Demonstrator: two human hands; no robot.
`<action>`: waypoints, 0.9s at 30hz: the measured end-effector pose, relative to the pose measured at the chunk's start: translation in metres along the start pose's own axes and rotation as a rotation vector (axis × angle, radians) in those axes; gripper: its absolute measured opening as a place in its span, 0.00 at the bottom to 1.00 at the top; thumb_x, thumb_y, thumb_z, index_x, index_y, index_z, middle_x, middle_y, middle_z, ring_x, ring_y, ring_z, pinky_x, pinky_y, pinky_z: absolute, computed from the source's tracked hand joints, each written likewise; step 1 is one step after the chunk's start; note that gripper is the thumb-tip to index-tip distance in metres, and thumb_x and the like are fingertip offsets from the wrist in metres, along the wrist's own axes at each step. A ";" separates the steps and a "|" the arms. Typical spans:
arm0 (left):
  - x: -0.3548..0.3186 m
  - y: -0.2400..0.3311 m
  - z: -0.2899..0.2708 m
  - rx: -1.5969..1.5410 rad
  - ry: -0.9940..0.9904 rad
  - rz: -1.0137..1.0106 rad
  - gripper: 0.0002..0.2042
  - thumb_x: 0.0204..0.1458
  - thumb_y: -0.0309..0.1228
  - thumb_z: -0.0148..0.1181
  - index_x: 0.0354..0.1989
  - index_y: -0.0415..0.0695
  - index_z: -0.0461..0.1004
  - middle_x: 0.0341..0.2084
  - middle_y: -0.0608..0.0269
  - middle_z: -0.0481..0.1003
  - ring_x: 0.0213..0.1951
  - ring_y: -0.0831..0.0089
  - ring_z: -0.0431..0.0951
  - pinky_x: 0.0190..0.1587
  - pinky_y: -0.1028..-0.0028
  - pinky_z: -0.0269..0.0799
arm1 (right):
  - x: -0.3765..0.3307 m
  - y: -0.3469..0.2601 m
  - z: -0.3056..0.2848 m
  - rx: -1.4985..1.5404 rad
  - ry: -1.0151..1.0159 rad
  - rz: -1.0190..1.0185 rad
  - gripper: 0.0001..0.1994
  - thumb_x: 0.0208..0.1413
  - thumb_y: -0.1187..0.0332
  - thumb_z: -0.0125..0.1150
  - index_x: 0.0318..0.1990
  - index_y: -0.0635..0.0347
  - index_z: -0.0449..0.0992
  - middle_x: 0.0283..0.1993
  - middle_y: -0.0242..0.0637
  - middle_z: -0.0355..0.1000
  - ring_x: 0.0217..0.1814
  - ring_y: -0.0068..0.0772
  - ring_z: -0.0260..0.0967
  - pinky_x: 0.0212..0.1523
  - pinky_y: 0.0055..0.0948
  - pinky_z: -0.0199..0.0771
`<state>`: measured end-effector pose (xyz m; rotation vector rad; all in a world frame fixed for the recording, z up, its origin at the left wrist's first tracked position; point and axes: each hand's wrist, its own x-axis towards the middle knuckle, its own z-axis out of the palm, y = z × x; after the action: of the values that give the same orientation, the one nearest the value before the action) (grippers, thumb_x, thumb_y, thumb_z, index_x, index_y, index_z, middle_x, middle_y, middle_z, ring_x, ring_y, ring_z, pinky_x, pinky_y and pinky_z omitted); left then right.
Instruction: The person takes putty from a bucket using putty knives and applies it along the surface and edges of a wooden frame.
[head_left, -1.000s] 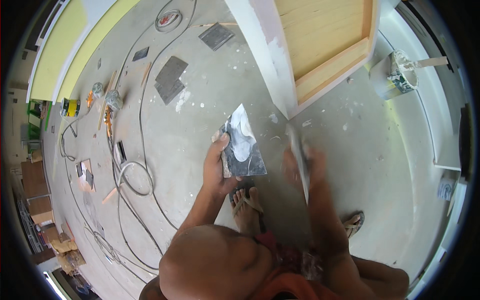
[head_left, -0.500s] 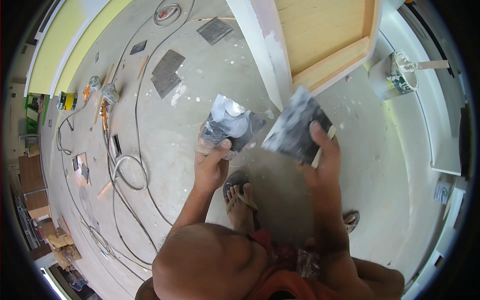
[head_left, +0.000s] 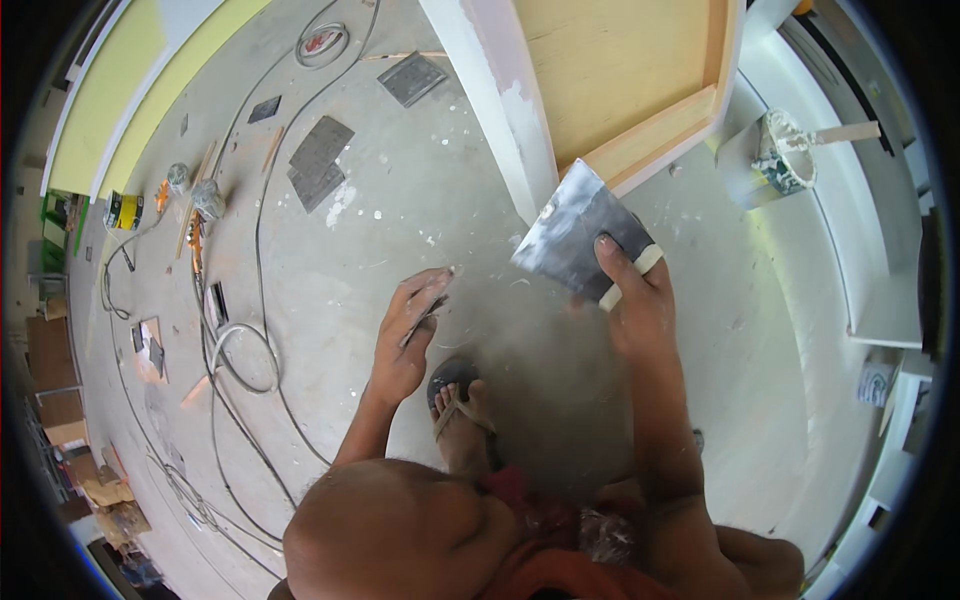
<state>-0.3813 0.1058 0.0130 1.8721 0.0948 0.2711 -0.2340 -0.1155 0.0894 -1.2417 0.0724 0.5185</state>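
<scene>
My right hand [head_left: 643,305] is closed on a wide putty scraper [head_left: 582,235], with its thumb flat on the dark blade. Whitish smears cover the blade, and a pale strip runs along the gripped edge. To its left, my left hand [head_left: 400,345] is closed on a second, thin putty scraper [head_left: 424,322]. This one is turned nearly edge-on, so its face is hidden behind the fingers. The two scrapers are apart, above the floor. Ahead of the right-hand scraper stands a wooden panel [head_left: 620,75] with a white-painted edge [head_left: 505,95].
A putty-smeared bucket [head_left: 745,165] with a wooden stick [head_left: 845,132] stands at the right. Hoses and cables [head_left: 262,240] snake over the floor at left, near dark flat sheets [head_left: 322,145] and a yellow-and-black can [head_left: 124,211]. My sandalled foot [head_left: 465,430] is below my hands.
My left hand has turned, swinging its scraper from face-on to nearly edge-on. My right hand's scraper has tilted and shifted slightly left. The whole view has moved a little.
</scene>
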 end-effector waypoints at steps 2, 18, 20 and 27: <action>-0.008 0.000 0.007 -0.091 0.050 -0.076 0.23 0.53 0.15 0.43 0.59 0.37 0.67 0.59 0.50 0.64 0.58 0.58 0.69 0.60 0.64 0.66 | 0.015 -0.012 0.001 -0.142 -0.136 -0.182 0.18 0.60 0.73 0.54 0.57 0.68 0.69 0.49 0.43 0.72 0.48 0.36 0.72 0.41 0.34 0.77; -0.027 -0.012 0.028 -0.193 0.037 -0.201 0.24 0.52 0.15 0.41 0.60 0.35 0.65 0.59 0.51 0.64 0.60 0.59 0.67 0.59 0.62 0.69 | 0.110 0.014 -0.001 -1.563 -0.076 -1.420 0.29 0.47 0.79 0.54 0.61 0.51 0.70 0.59 0.41 0.65 0.60 0.47 0.62 0.55 0.43 0.66; -0.030 -0.014 0.028 -0.193 0.046 -0.212 0.25 0.51 0.15 0.41 0.60 0.35 0.65 0.59 0.51 0.64 0.59 0.59 0.68 0.60 0.63 0.68 | 0.100 0.013 -0.005 -1.629 -0.164 -1.303 0.29 0.46 0.80 0.55 0.60 0.53 0.70 0.58 0.41 0.66 0.60 0.47 0.62 0.54 0.42 0.65; -0.032 -0.014 0.031 -0.202 0.054 -0.326 0.23 0.52 0.15 0.42 0.58 0.37 0.68 0.57 0.53 0.66 0.56 0.62 0.70 0.58 0.66 0.67 | 0.100 -0.029 0.029 -1.479 -0.089 -1.436 0.28 0.44 0.81 0.56 0.58 0.53 0.72 0.58 0.40 0.66 0.59 0.47 0.62 0.54 0.43 0.65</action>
<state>-0.4039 0.0751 -0.0138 1.6194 0.3912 0.1013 -0.1403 -0.0612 0.0916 -2.2089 -1.4115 -0.8466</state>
